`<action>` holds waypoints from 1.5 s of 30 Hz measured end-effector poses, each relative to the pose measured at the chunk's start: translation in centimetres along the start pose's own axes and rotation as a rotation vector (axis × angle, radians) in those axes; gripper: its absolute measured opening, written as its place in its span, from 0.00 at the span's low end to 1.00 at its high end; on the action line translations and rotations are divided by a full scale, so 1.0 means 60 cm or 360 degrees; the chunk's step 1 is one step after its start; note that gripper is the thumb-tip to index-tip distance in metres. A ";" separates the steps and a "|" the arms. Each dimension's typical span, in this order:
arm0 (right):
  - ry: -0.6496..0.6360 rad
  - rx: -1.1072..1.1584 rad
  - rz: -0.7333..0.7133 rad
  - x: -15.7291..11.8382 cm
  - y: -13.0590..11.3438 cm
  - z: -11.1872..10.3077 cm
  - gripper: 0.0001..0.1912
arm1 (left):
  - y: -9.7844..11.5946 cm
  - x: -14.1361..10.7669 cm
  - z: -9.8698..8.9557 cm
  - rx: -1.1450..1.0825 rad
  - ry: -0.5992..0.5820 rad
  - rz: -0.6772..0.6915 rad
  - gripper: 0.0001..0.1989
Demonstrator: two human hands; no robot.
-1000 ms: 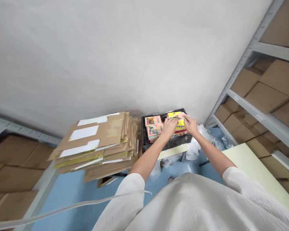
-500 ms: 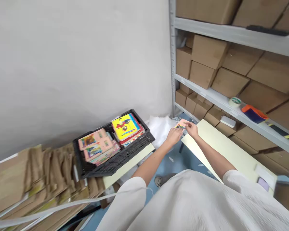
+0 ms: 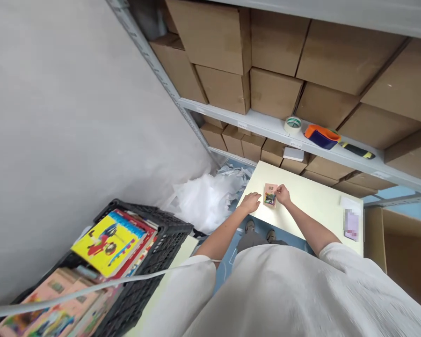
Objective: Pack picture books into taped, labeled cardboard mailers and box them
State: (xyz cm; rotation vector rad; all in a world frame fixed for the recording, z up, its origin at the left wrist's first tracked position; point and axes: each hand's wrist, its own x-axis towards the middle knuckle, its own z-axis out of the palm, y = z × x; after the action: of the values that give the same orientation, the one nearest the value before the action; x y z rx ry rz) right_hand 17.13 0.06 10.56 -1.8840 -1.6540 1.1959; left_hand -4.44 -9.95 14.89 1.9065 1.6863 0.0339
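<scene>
A small pink booklet with a colourful picture on its cover lies on the cream tabletop in front of me. My left hand rests on the table just left of it, fingers stretched out and holding nothing. At the booklet's right edge, my right hand has its fingers pinched together on the cover's side. The fingertips are too small to see in detail.
At lower left a black crate holds a yellow book and pink booklets. White paper scraps lie by the wall. Shelves hold cardboard boxes, a tape roll and an orange-blue tape dispenser. An open carton stands right.
My view has turned right, toward the table. The booklet, held in both hands before, now lies on the tabletop. My left hand has let go of it.
</scene>
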 end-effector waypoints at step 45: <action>0.0237 0.0690 0.0845 -0.028 0.056 0.084 0.17 | -0.063 0.158 0.091 -0.0579 -0.0428 0.0202 0.33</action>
State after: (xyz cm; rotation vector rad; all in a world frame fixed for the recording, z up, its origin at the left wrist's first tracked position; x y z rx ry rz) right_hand 15.40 -3.62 5.74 -2.1061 -0.7465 1.4208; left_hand -3.83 -3.40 5.34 1.6577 1.2812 0.1204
